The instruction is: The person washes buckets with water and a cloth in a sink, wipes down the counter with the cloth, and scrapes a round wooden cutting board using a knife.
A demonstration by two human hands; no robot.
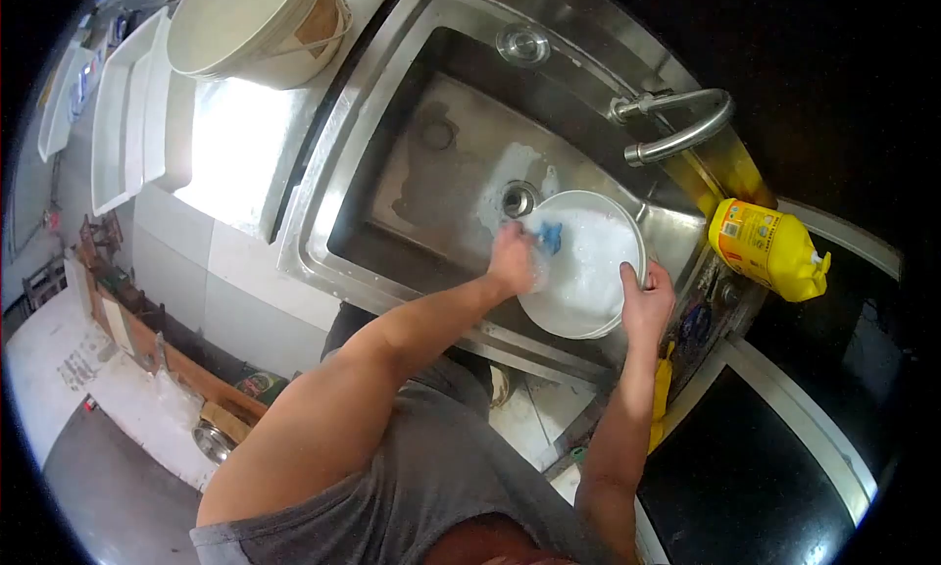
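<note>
A white round tub [606, 230] full of white suds is held tilted over the near right part of the steel sink [421, 173]. My right hand [647, 303] grips its right side, with the thumb over the rim and the fingers outside. At the tub's left edge is my left hand [513, 261], foamy and blurred by motion. From its fingers sticks out a small blue scrubber or cloth [550, 237], which lies against the suds; its exact kind is unclear. Just left of the tub, the sink drain [518, 199] shows, with foam around it.
A curved steel faucet [686, 134] stands at the sink's right edge. Beside it lies a yellow detergent bottle [769, 249]. A large bucket [250, 31] sits on the counter at the upper left, near a white tray [127, 114]. Another round drain fitting [522, 45] is at the back.
</note>
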